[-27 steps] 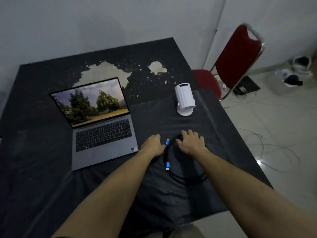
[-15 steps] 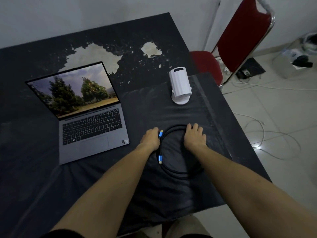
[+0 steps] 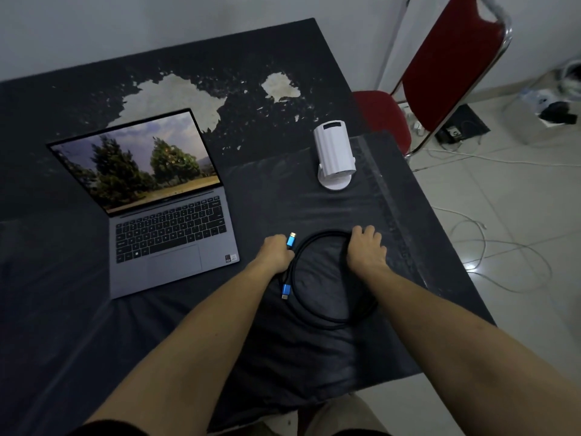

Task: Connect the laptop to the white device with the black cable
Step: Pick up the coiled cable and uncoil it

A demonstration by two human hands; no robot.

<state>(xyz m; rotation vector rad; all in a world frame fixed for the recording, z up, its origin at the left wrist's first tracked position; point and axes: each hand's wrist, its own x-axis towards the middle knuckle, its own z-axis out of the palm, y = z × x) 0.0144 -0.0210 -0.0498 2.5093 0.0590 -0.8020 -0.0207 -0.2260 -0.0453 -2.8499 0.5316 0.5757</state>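
Observation:
A black cable (image 3: 327, 320) lies coiled in a loop on the dark table, with two blue plugs at its left side. My left hand (image 3: 275, 251) is closed around the cable just below the upper blue plug (image 3: 290, 241), which sticks up beside my fingers. The lower blue plug (image 3: 285, 290) rests on the cloth. My right hand (image 3: 366, 248) grips the top right of the coil. The open grey laptop (image 3: 163, 221) stands to the left, its screen lit. The white device (image 3: 334, 157) stands on its round base behind the coil.
The table (image 3: 94, 341) has a dark cloth and a peeling top at the back. A red chair (image 3: 440, 77) stands past the right edge. White wires (image 3: 503, 247) trail over the tiled floor on the right.
My left hand has closed around the cable near the upper blue plug. My right hand stays on the coil's top right. The view has shifted slightly.

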